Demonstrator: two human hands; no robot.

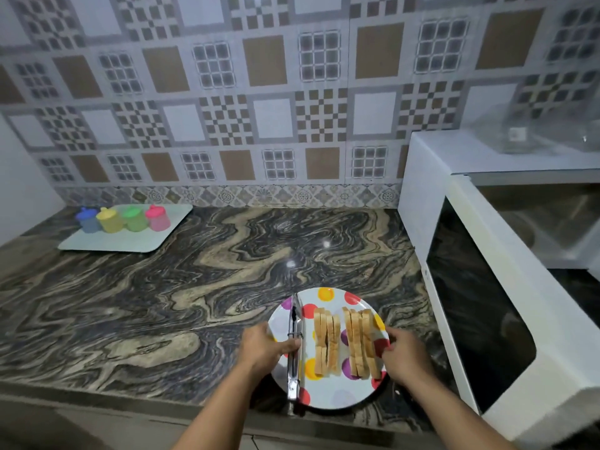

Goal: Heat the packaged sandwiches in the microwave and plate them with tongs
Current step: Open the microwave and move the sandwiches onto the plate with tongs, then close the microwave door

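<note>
A white plate (331,396) with coloured dots sits near the counter's front edge. Two stacks of sliced sandwiches lie on it, a left stack (327,342) and a right stack (361,342). Metal tongs (294,352) lie shut along the plate's left side. My left hand (264,349) grips the plate's left rim, thumb over the tongs. My right hand (404,357) holds the plate's right rim. The white microwave (454,177) stands at the right with its door (480,319) swung open toward me.
A pale tray (130,241) at the back left of the marbled counter (194,287) carries several small coloured lidded jars (125,219). A clear plastic item (532,131) rests on top of the microwave. A patterned tile wall runs behind.
</note>
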